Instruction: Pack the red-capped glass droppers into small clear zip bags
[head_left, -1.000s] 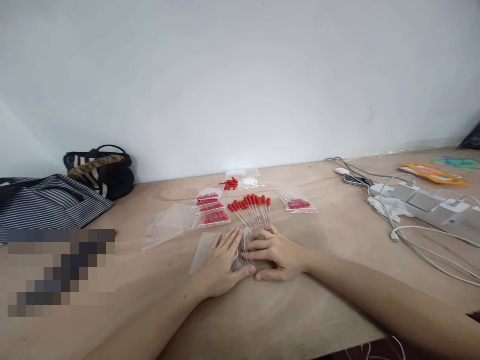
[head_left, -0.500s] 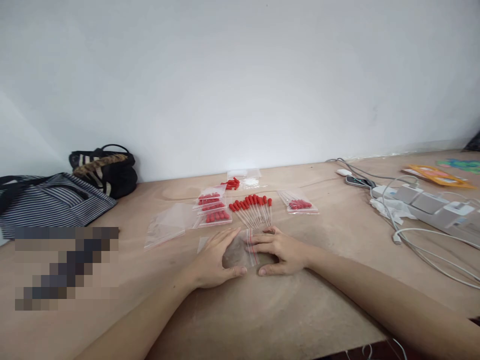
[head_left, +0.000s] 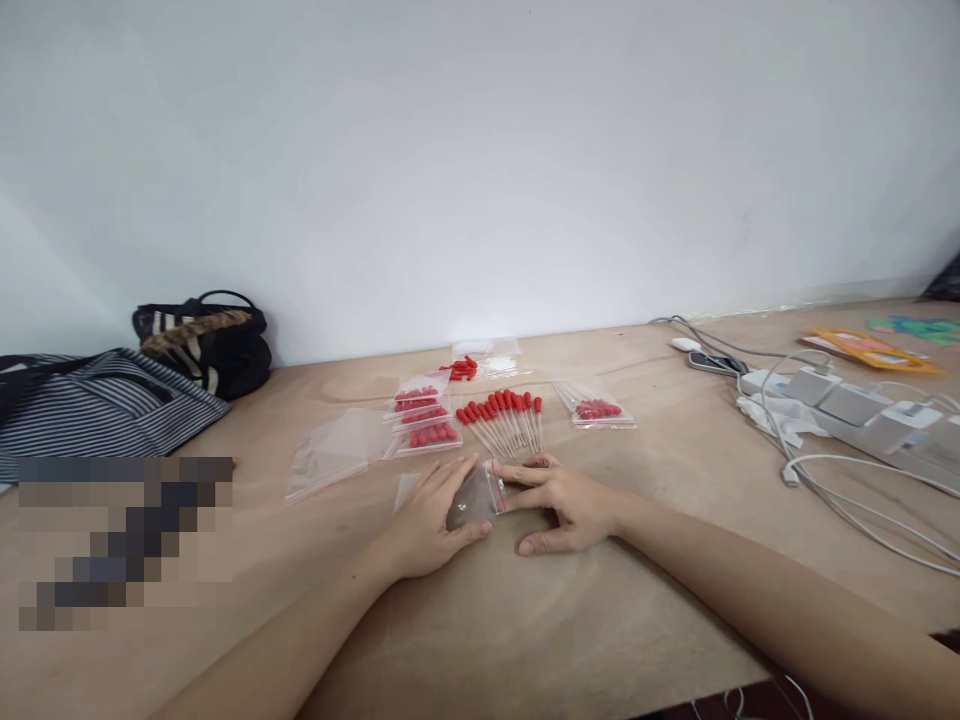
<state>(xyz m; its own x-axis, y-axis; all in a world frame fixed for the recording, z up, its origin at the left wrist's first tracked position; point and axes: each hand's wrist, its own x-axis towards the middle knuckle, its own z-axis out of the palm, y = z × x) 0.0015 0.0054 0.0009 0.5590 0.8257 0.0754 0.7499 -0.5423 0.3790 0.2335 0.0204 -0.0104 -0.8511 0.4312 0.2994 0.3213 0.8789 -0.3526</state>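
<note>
A clear zip bag (head_left: 474, 492) with a red line along its mouth lies flat on the table between my hands. My left hand (head_left: 431, 522) rests over the bag's left part, fingers stretched and thumb apart. From the other side, the spread fingers of my right hand (head_left: 562, 505) touch the bag's red-lined mouth. Just beyond them, several droppers with red bulbs (head_left: 504, 412) are fanned out, thin stems pointing toward me. Filled bags of red-bulbed droppers (head_left: 431, 432) overlap behind my left hand. Another filled bag (head_left: 596, 405) lies farther right.
Flat clear bags (head_left: 330, 455) lie at left. Loose red bulbs (head_left: 465, 368) sit near the wall beside clear packaging (head_left: 499, 360). A striped bag (head_left: 112, 410) and a black bag (head_left: 225, 340) stand far left. At right are a power strip with chargers (head_left: 855, 400) and white cables (head_left: 840, 490).
The zip bag's red-lined mouth has shifted slightly left and away from me, and now lies under my right fingertips. Both hands stay in nearly the same place.
</note>
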